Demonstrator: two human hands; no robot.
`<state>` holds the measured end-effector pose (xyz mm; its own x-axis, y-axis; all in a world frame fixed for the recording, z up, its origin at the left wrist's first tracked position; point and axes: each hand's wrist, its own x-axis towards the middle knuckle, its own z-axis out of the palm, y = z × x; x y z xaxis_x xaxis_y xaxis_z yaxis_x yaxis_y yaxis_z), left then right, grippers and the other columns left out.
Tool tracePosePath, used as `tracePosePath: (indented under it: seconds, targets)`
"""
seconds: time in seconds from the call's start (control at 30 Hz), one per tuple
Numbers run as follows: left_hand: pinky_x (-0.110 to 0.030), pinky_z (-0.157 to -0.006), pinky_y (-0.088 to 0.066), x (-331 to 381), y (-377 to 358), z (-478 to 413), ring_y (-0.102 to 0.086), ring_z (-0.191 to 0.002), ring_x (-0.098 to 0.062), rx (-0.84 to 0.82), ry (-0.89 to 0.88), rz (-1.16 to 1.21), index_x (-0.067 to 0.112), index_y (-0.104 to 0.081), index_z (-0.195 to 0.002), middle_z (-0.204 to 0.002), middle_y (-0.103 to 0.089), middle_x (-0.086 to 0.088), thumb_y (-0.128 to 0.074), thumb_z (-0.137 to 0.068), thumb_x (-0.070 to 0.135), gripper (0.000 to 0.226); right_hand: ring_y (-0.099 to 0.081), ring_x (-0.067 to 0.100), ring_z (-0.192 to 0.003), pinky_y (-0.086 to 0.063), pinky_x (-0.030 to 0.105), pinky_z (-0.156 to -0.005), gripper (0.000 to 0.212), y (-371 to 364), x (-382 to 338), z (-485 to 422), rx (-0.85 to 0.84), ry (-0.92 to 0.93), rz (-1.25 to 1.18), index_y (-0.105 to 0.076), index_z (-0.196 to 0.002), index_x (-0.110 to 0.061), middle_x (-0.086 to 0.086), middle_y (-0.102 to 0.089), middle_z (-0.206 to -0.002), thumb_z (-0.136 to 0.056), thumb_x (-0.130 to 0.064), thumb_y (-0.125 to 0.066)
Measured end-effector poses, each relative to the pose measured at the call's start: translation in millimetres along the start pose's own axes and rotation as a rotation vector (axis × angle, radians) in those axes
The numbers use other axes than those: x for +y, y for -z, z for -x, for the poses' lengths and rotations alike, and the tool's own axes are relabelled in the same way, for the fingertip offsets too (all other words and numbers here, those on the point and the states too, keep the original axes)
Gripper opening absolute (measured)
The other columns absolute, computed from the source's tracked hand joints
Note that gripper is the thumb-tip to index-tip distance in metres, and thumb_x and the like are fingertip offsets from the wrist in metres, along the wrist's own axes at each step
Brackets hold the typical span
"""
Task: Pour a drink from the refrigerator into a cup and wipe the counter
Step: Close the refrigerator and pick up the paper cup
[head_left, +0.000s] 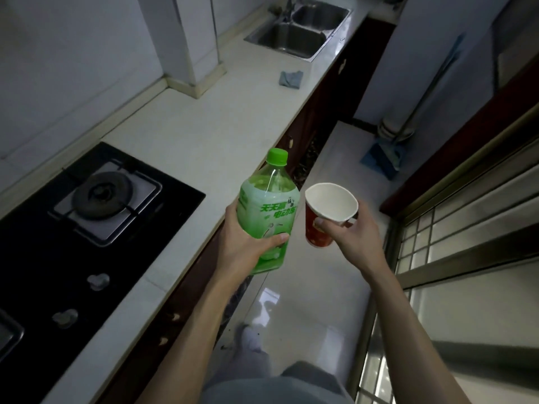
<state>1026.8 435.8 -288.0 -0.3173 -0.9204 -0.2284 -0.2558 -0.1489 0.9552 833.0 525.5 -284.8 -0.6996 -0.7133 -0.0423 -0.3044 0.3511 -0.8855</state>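
My left hand (248, 243) grips a green plastic drink bottle (269, 205) around its lower body; its green cap (277, 156) is on. The bottle hangs in the air just off the front edge of the white counter (204, 135). Beside it, to the right, my right hand (353, 231) holds a red paper cup (329, 211) with a white inside, mouth up and tilted toward me, with nothing in it. Bottle and cup are a small gap apart, both over the floor. A grey cloth (291, 79) lies crumpled on the counter near the sink.
A black gas hob (87, 228) with a burner and knobs fills the near left of the counter. A steel double sink (300, 30) sits at the far end. A blue mop (385, 158) leans in the far corner. Sliding glass doors (466, 258) run along the right.
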Motion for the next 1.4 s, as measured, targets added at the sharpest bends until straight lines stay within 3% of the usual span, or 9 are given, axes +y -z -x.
tracePosePath:
  seconds: [0.2,0.5,0.6,0.7,0.8,0.97,1.1,1.23,1.4]
  targets:
    - [-0.033,-0.081,-0.060,19,-12,-54,-0.066,-0.101,-0.008,0.052,0.021,0.053,0.029,-0.047,-0.123,-0.110,-0.064,0.011,-0.096,-0.052,0.021,0.087,-0.049,0.008,-0.107,-0.038,0.010,-0.070,0.070,-6,-1,-59,-0.047,-0.021,0.013,-0.047,-0.131,-0.021,-0.008,-0.052,-0.120,-0.072,-0.034,-0.083]
    - [-0.040,-0.087,-0.059,45,-52,-129,-0.066,-0.102,-0.009,0.264,0.020,0.092,0.030,-0.046,-0.124,-0.111,-0.065,0.010,-0.097,-0.049,0.027,0.091,-0.053,0.006,-0.104,-0.046,0.025,-0.082,0.067,-25,-13,-183,-0.260,0.089,-0.033,-0.048,-0.127,-0.022,-0.010,-0.054,-0.119,-0.072,-0.032,-0.084]
    - [-0.041,-0.087,-0.059,60,-72,-150,-0.066,-0.103,-0.010,0.355,0.031,0.129,0.031,-0.047,-0.123,-0.111,-0.066,0.010,-0.096,-0.048,0.030,0.090,-0.055,-0.002,-0.098,-0.045,0.021,-0.078,0.062,-19,-23,-230,-0.337,0.133,-0.044,-0.047,-0.120,-0.030,-0.010,-0.055,-0.117,-0.071,-0.030,-0.085]
    - [-0.036,-0.086,-0.058,75,-92,-169,-0.066,-0.104,-0.011,0.452,0.034,0.168,0.029,-0.047,-0.123,-0.113,-0.065,0.009,-0.096,-0.052,0.024,0.086,-0.051,0.003,-0.102,-0.043,0.021,-0.077,0.066,-10,-33,-274,-0.406,0.182,-0.020,-0.045,-0.125,-0.028,-0.014,-0.054,-0.115,-0.072,-0.033,-0.084]
    - [-0.034,-0.086,-0.058,87,-108,-186,-0.065,-0.104,-0.009,0.535,0.019,0.185,0.027,-0.047,-0.125,-0.115,-0.064,0.009,-0.096,-0.054,0.023,0.087,-0.050,0.002,-0.101,-0.041,0.012,-0.072,0.063,-6,-42,-309,-0.470,0.238,-0.024,-0.045,-0.123,-0.029,-0.023,-0.052,-0.106,-0.073,-0.029,-0.083]
    - [-0.038,-0.088,-0.058,90,-120,-213,-0.065,-0.105,-0.008,0.617,0.049,0.172,0.029,-0.047,-0.126,-0.115,-0.065,0.011,-0.097,-0.052,0.026,0.089,-0.052,0.004,-0.104,-0.039,0.003,-0.068,0.066,-24,-45,-349,-0.564,0.257,-0.023,-0.047,-0.126,-0.024,-0.011,-0.055,-0.116,-0.072,-0.026,-0.085]
    - [-0.038,-0.087,-0.059,86,-120,-241,-0.065,-0.104,-0.009,0.660,0.085,0.151,0.027,-0.048,-0.124,-0.113,-0.065,0.010,-0.097,-0.051,0.025,0.089,-0.053,0.007,-0.105,-0.042,0.009,-0.075,0.067,-49,-46,-380,-0.627,0.258,-0.002,-0.048,-0.125,-0.025,-0.009,-0.056,-0.117,-0.069,-0.026,-0.086]
    - [-0.036,-0.084,-0.059,80,-112,-287,-0.065,-0.101,-0.008,0.693,0.104,0.162,0.025,-0.049,-0.121,-0.110,-0.065,0.010,-0.097,-0.051,0.024,0.085,-0.055,0.012,-0.111,-0.048,0.029,-0.089,0.074,-81,-50,-416,-0.647,0.281,0.030,-0.049,-0.128,-0.022,-0.003,-0.056,-0.124,-0.065,-0.034,-0.086]
    - [-0.043,-0.081,-0.061,76,-95,-358,-0.067,-0.102,-0.014,0.691,0.144,0.280,0.021,-0.050,-0.120,-0.112,-0.067,0.004,-0.098,-0.048,0.024,0.087,-0.051,0.011,-0.106,-0.042,0.021,-0.079,0.071,-118,-69,-464,-0.663,0.310,0.111,-0.045,-0.128,-0.022,-0.004,-0.052,-0.121,-0.070,-0.030,-0.085]
